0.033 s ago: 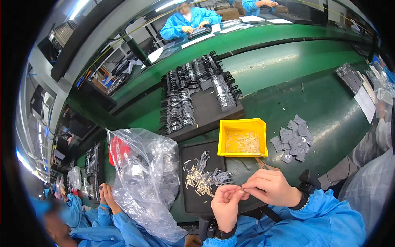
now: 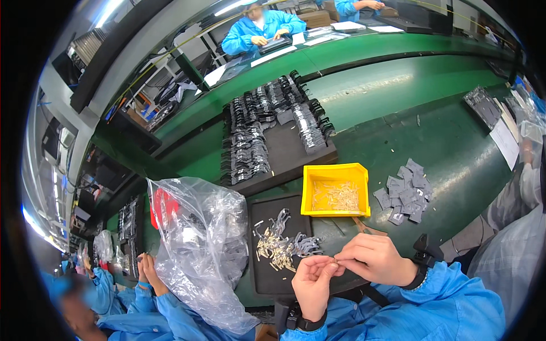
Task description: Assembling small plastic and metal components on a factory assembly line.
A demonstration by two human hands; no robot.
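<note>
My left hand (image 2: 313, 282) and my right hand (image 2: 372, 258) meet fingertip to fingertip over the near edge of the black tray (image 2: 264, 284). Both are closed in a pinch; whatever lies between the fingertips is too small and covered to name. In the tray, beside my left hand, is a heap of small brass-coloured pins (image 2: 277, 253) mixed with grey curved parts (image 2: 307, 246). Just beyond my hands stands a yellow bin (image 2: 307, 193) with many thin, pale little pieces (image 2: 341, 198) inside. A pair of tweezers or scissors (image 2: 369, 228), partly hidden, lies by my right hand.
Grey flat pieces (image 2: 406, 193) lie piled right of the bin. Behind, a dark board (image 2: 281, 148) carries rows of black curved parts (image 2: 244, 148). A clear plastic bag (image 2: 205, 244) of parts sits left, near a co-worker's hands (image 2: 149, 273). Another person (image 2: 261, 31) works across the bench.
</note>
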